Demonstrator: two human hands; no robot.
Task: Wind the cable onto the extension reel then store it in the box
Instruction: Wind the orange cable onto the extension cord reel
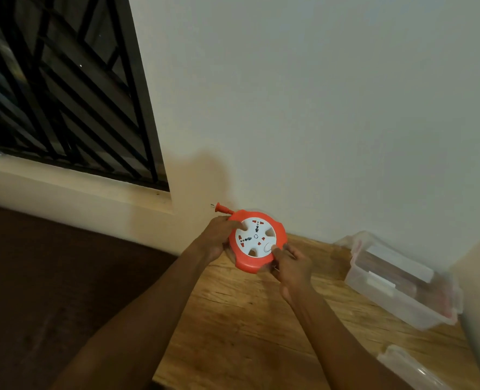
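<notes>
In the head view, both hands gripped the orange extension reel (257, 241) above the wooden table's (233, 319) far left corner: left hand (219, 237) on its left rim, right hand (290, 266) at its lower right. The clear box (402, 282) sat open against the wall, well apart, with bare tabletop between.

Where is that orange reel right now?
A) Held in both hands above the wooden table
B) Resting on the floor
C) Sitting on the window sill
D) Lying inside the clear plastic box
A: the left hand and right hand grip the extension reel from either side over the wooden table, while the clear box sits apart to the right.
</notes>
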